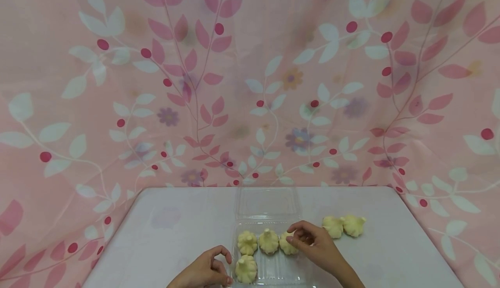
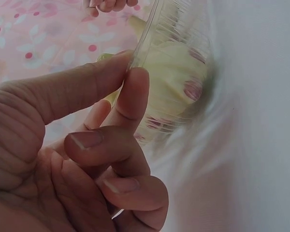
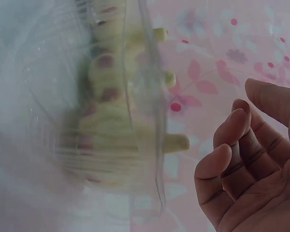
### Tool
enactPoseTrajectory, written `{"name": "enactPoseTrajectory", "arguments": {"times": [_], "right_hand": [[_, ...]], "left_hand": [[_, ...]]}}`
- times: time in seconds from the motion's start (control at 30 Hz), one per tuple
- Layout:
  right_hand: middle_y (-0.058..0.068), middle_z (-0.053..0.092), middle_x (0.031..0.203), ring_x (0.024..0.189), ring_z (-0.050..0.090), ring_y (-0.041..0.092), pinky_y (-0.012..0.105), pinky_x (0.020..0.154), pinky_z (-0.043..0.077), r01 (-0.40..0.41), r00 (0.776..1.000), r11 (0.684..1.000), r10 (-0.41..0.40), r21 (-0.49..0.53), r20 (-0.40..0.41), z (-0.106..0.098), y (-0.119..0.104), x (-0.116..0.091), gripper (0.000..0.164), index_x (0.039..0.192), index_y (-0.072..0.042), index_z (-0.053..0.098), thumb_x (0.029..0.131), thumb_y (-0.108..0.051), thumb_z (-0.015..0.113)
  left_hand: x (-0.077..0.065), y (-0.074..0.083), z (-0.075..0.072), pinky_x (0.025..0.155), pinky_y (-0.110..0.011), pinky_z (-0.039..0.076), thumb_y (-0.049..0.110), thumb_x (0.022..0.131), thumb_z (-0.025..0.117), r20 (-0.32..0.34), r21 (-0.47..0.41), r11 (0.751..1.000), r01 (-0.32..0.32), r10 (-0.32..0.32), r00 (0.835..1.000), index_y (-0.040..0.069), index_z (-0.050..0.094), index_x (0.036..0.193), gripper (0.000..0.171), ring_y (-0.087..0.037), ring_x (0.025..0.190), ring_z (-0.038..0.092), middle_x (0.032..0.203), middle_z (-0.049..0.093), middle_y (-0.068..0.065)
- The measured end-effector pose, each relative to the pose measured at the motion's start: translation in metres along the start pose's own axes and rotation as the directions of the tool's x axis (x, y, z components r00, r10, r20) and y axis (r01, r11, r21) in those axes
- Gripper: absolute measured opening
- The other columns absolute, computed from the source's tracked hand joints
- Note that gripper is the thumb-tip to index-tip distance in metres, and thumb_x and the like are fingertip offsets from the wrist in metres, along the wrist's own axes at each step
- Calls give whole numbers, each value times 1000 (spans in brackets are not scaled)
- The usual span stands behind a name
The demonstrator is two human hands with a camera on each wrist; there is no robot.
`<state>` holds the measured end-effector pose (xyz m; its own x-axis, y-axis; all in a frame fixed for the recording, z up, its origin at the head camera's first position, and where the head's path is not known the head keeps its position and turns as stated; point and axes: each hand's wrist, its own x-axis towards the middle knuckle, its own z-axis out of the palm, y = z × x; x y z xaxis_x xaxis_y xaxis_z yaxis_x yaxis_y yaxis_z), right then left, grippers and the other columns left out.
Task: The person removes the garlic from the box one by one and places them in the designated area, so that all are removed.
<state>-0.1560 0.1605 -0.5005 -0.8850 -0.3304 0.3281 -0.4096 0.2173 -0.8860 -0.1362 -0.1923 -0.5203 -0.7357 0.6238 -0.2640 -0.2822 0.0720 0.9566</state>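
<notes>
A clear plastic clamshell box (image 1: 279, 273) lies on the table with its lid (image 1: 268, 203) folded back. In its far row sit three pale yellow garlic bulbs, one at the left (image 1: 247, 243), one in the middle (image 1: 268, 242) and one at the right (image 1: 287, 244). Another bulb (image 1: 246, 270) sits nearer, at the left. My left hand (image 1: 207, 268) pinches the box's left rim between thumb and index finger, as the left wrist view shows. My right hand (image 1: 318, 247) hovers over the right bulb, partly hiding it. Its fingers (image 3: 220, 162) are loosely bent around nothing.
Two more garlic bulbs lie side by side on the table right of the box, a left one (image 1: 332, 227) and a right one (image 1: 353, 226). The white tabletop (image 1: 175, 223) ends against a pink floral curtain (image 1: 250, 84) behind it.
</notes>
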Motion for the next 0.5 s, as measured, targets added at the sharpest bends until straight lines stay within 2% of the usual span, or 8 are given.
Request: {"name": "enactPoseTrajectory", "arguments": {"times": [0.13,0.23,0.37,0.5], "right_hand": [[-2,66,79,63,60,14,30,58,52,-1,1000,1000,1,-2,12,6,1,1,18,106,-10,66,92,-19,72],[-3,65,78,63,59,12,29,58,52,-1,1000,1000,1,-9,19,10,2,2,18,105,-11,66,91,-21,72],[-4,63,77,62,56,9,29,57,51,16,999,1000,-16,-5,33,15,4,3,18,105,-12,66,91,-21,72],[-4,63,76,61,55,7,28,56,51,46,998,999,-46,2,42,20,4,3,18,105,-12,66,91,-20,73]], "left_hand": [[0,-1,0,44,-21,30,-3,86,66,1,3,1000,-1,1,1000,-4,50,113,32,-2,48,43,71,67,-5],[0,-1,0,45,-21,31,-4,86,66,7,-3,1000,-5,5,1000,-3,49,113,32,-5,52,51,71,66,-4],[0,-2,-1,49,-22,35,-4,86,64,8,-16,1000,-10,11,1000,-2,49,114,31,-14,67,65,70,66,-4],[-1,-2,-1,51,-23,39,-3,87,64,0,-9,1000,-1,1,1000,-1,50,114,30,-15,68,67,71,66,-4]]}}
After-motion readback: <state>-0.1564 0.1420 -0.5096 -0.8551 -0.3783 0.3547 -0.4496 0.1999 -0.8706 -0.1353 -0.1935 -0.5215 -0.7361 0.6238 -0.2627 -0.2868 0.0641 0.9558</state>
